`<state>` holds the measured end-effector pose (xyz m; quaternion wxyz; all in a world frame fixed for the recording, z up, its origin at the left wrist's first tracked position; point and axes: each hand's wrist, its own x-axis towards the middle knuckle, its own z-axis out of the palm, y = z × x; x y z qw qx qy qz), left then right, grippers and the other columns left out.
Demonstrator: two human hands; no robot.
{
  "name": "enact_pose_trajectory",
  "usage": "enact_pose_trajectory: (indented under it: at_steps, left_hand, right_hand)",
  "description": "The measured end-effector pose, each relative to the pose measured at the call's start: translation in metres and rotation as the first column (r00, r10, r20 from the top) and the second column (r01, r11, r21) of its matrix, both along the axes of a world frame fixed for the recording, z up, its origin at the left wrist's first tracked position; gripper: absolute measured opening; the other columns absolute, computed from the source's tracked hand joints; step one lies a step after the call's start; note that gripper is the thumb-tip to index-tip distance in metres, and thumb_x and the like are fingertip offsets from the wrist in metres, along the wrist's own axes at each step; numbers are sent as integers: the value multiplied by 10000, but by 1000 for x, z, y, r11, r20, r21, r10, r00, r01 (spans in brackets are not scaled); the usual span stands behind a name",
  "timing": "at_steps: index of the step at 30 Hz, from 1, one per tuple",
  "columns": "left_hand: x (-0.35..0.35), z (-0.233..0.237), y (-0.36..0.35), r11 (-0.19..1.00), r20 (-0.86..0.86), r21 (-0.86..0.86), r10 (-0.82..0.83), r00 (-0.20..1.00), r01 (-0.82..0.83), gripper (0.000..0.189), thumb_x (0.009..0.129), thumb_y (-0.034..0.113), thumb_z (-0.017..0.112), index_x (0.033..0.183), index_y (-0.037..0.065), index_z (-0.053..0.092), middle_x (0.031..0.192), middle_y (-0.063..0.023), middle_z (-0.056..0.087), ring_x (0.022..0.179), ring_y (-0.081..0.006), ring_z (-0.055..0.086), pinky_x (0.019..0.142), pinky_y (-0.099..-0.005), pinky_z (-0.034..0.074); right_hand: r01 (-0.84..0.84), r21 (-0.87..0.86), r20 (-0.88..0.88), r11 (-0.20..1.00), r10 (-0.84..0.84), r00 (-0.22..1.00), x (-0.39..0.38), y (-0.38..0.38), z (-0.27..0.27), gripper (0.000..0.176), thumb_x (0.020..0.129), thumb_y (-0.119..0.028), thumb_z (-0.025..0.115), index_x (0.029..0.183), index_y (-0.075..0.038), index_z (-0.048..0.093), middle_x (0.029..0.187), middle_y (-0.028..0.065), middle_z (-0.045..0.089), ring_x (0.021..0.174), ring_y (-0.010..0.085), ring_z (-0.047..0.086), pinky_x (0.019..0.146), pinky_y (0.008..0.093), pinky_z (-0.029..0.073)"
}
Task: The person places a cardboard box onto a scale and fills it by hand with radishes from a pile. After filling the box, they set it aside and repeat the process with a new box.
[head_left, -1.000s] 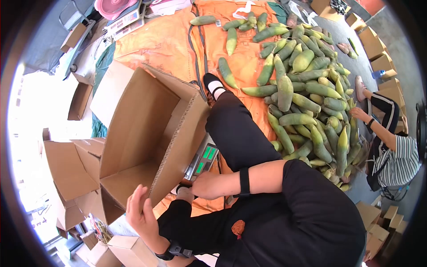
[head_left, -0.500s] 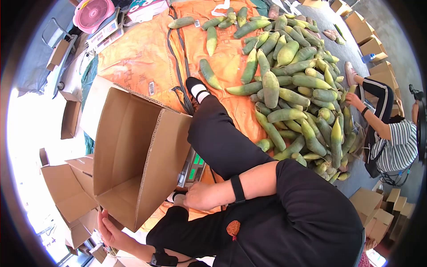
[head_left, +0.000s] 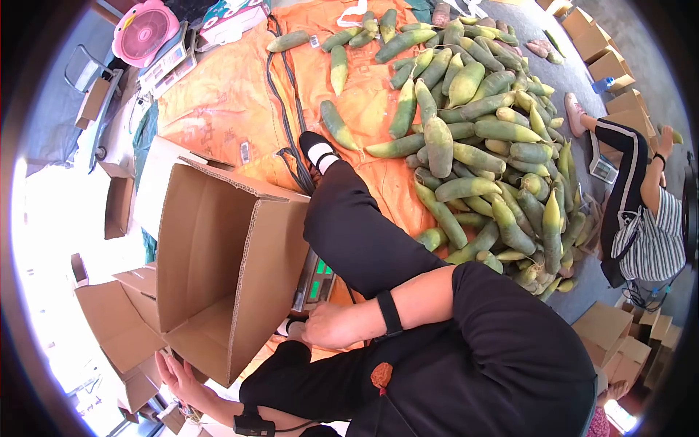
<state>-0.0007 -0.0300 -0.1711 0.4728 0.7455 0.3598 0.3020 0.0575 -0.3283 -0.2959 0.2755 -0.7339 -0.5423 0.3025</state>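
Note:
A cardboard box (head_left: 269, 269), its inside showing, stands at my left over a scale (head_left: 314, 280) with lit green digits. My left hand (head_left: 182, 382) is at the box's near lower corner, fingers stretched out and apart along its edge. Beside my ankle, my right hand (head_left: 325, 325) hangs low next to the box's near wall; its fingers are mostly hidden. Past my bent knee, a big pile of green radishes (head_left: 480, 131) lies on an orange sheet (head_left: 211, 109).
A co-worker (head_left: 652, 240) sits at the right, holding a green radish (head_left: 677, 137) by another scale (head_left: 603, 169). More boxes (head_left: 120, 306) stand at left. A pink fan (head_left: 145, 35) and black cables (head_left: 284, 95) lie beyond. Another person's hand (head_left: 617, 390) shows at lower right.
The co-worker's hand has moved from the pile out to the right with a green radish, uncovering the scale there. My view has shifted slightly; my hands stay by the box.

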Motion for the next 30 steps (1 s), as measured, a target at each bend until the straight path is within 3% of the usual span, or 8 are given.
enact_pose_trajectory:
  at_steps: [4,6,13,16,18,23,30]
  left_hand:
    - [6,1,-4,998,-14,-50,-48,999,47,411,968,166,541,1359,67,463,1196,-121,583,1077,-161,570,901,-273,459]
    - [9,5,-10,998,-118,-59,-30,993,23,421,973,132,520,1376,52,432,1206,-130,583,1087,-173,569,901,-282,470]
    - [16,-4,-11,982,-54,-119,-156,986,148,465,969,80,501,1416,63,374,1185,-146,595,1057,-185,587,891,-282,472]
    - [17,-2,-12,976,-126,-140,-188,974,170,475,968,68,498,1424,69,364,1203,-153,586,1066,-196,583,895,-287,470]
    - [15,-4,-6,981,-244,-96,-188,951,169,460,953,110,548,1392,57,421,1196,-124,568,955,-145,580,806,-250,478]
    - [19,-3,-18,982,-177,-45,-189,966,183,461,952,104,542,1394,54,421,1156,-115,583,944,-132,571,808,-246,465]
    - [16,-3,-15,982,-141,-52,-186,972,181,460,955,97,532,1397,51,416,1161,-119,585,982,-139,568,835,-262,468]
  right_hand:
    - [16,13,26,1000,-16,1000,5,-7,5,102,787,-127,593,804,-62,669,794,102,687,828,287,673,685,405,521]
    - [10,23,25,1000,-11,1000,5,-9,5,99,786,-125,593,801,-61,667,796,103,688,829,289,673,684,408,519]
    - [65,16,22,998,-66,998,8,-18,10,142,817,-146,552,825,-36,642,807,133,669,834,305,663,685,435,510]
    - [62,-21,19,998,-62,998,9,-18,6,148,814,-146,549,837,-26,633,811,145,661,842,311,657,692,438,504]
    - [55,-47,4,997,-55,998,9,-19,2,145,809,-144,553,837,-24,628,812,148,657,844,313,653,698,438,501]
    - [112,2,37,994,-112,993,11,-24,5,117,789,-135,564,810,-34,618,769,136,642,816,309,645,714,431,495]
    - [69,30,67,997,-71,995,9,-21,4,115,797,-136,577,822,-29,609,774,137,642,823,309,651,707,445,496]
